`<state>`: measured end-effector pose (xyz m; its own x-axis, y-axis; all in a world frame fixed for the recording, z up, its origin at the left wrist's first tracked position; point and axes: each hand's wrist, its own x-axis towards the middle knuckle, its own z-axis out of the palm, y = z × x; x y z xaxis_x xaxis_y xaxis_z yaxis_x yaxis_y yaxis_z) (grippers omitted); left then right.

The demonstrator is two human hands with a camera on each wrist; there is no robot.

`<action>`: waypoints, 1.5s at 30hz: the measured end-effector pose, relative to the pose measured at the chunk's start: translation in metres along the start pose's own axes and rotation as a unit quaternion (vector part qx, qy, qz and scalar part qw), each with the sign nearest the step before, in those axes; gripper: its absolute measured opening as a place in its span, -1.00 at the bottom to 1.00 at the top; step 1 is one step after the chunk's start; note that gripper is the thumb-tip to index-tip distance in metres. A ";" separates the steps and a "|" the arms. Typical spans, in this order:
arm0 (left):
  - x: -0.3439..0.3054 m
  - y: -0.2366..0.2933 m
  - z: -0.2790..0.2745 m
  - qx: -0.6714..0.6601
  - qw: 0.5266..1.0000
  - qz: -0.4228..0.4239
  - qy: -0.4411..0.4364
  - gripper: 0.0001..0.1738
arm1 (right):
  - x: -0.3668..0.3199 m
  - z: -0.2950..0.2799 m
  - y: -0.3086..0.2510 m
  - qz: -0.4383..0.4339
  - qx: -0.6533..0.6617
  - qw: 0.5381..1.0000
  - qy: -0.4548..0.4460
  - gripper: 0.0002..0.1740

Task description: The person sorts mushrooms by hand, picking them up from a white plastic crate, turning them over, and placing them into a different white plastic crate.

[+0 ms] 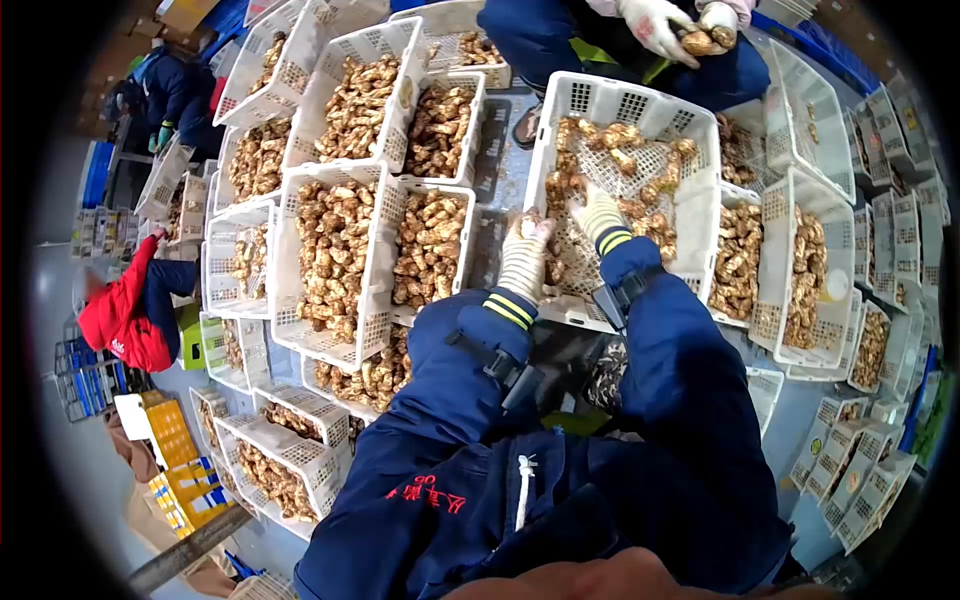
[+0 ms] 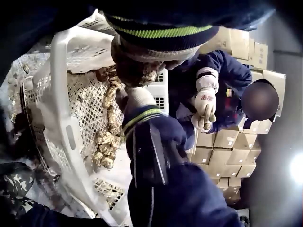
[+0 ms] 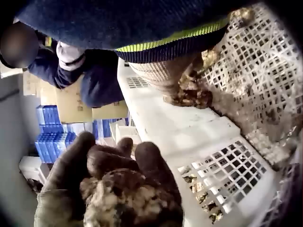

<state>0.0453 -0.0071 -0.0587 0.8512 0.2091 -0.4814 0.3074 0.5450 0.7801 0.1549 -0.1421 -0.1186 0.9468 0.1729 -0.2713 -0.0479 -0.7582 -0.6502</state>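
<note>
Both my hands wear knitted gloves and are at the near part of a large white plastic basket [image 1: 700, 240] with brown-and-cream mushrooms [image 1: 622, 137] scattered on its mesh bottom. My left hand [image 1: 524, 258], at the basket's left wall, grips a pale-and-brown mushroom [image 3: 128, 201], its stained fingers curled round it. My right hand [image 1: 600, 215] is inside the basket, reaching down among the mushrooms. Close under it, in the right wrist view, its fingers grip a dark brown mushroom [image 3: 191, 97]; the fingertips are partly hidden.
White baskets full of mushrooms [image 1: 335, 260] crowd the left side, and more baskets [image 1: 800, 270] stand on the right. Across from me a person in white gloves [image 1: 665, 25] handles mushrooms. Someone in a red jacket [image 1: 130, 315] is at far left. Cardboard boxes [image 2: 227, 142] are stacked behind.
</note>
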 end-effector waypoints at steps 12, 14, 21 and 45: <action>-0.007 0.002 0.007 0.073 0.997 -0.024 -0.007 -0.31 | -0.006 0.002 0.037 0.037 0.021 0.995 -0.086 -0.16; 0.011 -0.028 -0.011 0.202 0.978 0.029 -0.048 -0.32 | -0.028 -0.018 0.042 0.049 0.034 0.993 -0.105 -0.06; 0.003 -0.029 -0.004 0.121 0.954 -0.107 -0.254 -0.25 | -0.112 -0.043 0.030 -0.003 0.306 0.933 -0.189 -0.33; -0.006 -0.008 0.012 0.086 0.993 -0.020 -0.079 -0.68 | -0.003 -0.026 0.085 0.034 0.213 0.975 -0.049 -0.21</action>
<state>0.0427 -0.0224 -0.0573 0.8886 0.0535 -0.4556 0.3986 0.4016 0.8245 0.1566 -0.2236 -0.1550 0.9026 0.2071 -0.3774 -0.2572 -0.4437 -0.8585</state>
